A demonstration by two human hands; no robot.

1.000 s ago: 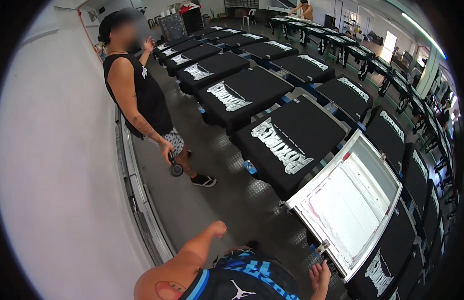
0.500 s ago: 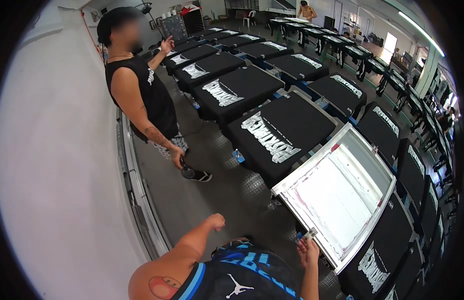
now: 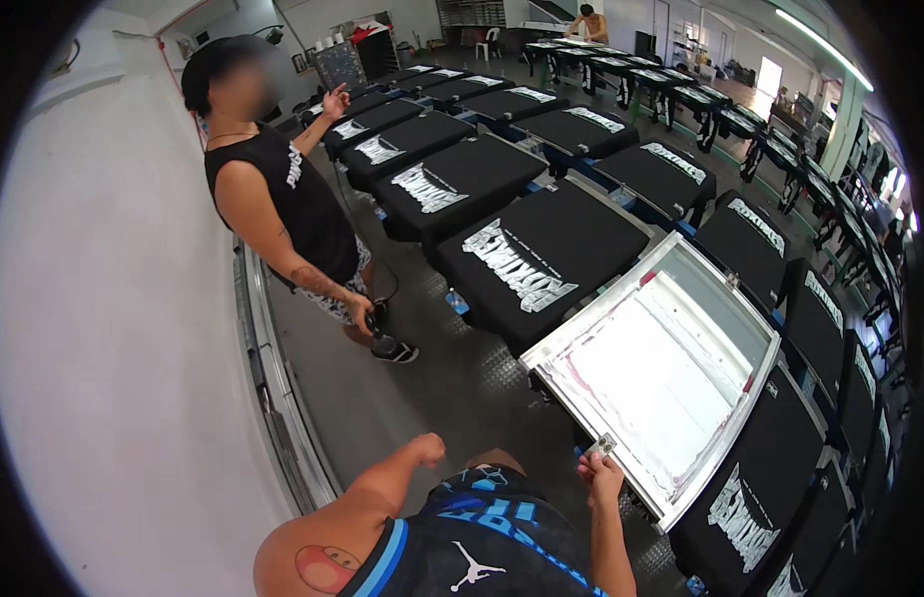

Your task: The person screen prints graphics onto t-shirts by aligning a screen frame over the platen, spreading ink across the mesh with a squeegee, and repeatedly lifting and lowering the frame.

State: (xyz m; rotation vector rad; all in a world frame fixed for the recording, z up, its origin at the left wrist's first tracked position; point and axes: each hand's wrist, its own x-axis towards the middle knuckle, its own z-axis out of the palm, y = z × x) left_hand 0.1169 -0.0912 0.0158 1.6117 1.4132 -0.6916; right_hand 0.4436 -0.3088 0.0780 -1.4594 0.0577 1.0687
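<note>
A white-framed printing screen lies tilted over one of the pallets at the right of centre. My right hand is closed at the metal bracket on the screen's near left edge, its fingers against it. Out over the floor at lower centre, my left hand is curled closed and touches nothing; whether anything is inside it cannot be seen. Black shirts with white lettering are spread on the pallets beside the screen, one beyond it and another to its right.
A person in a black sleeveless top stands at the left by the white wall, a dark round tool in one hand. Rows of shirt-covered pallets run to the back, where another person leans over a table.
My right hand has come up from below the bracket and closed at it. The view has shifted, and the standing person has raised one hand and moved the tool slightly right.
</note>
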